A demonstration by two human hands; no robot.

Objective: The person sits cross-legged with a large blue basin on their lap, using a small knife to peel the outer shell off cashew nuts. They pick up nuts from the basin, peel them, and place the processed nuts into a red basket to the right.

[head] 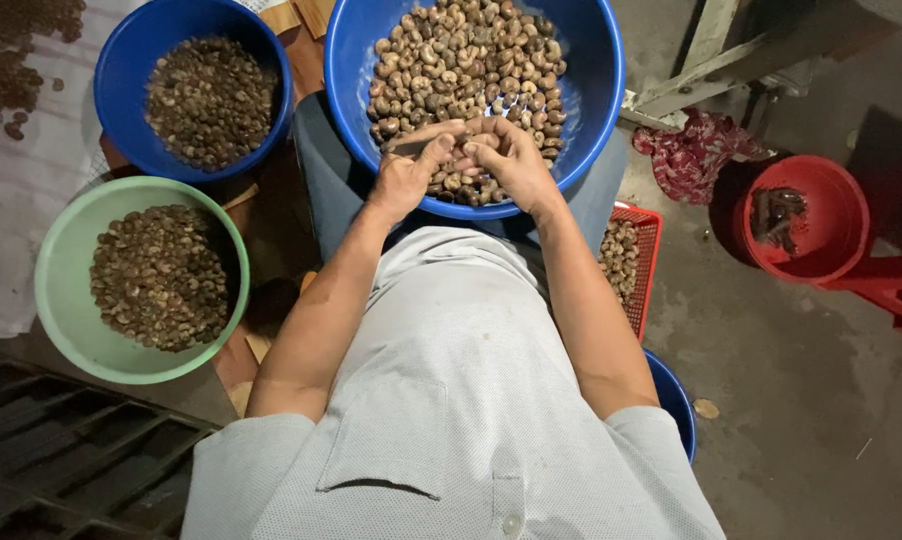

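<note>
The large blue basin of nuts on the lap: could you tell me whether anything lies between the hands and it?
Nothing visible does. The left hand and right hand meet inside the large blue basin, directly over the nuts.

The large blue basin (591, 90) on the lap is glossy, smooth plastic, as are the smaller blue bowl (131, 70) and the matt pale-green bowl (61, 300). The nuts (471, 70) look dull and rough-skinned. The red bucket (841, 215) is shiny plastic, the red crate (651, 260) latticed plastic. The shirt (451, 400) is finely dotted grey cloth; the floor (791, 400) is rough concrete.
</note>
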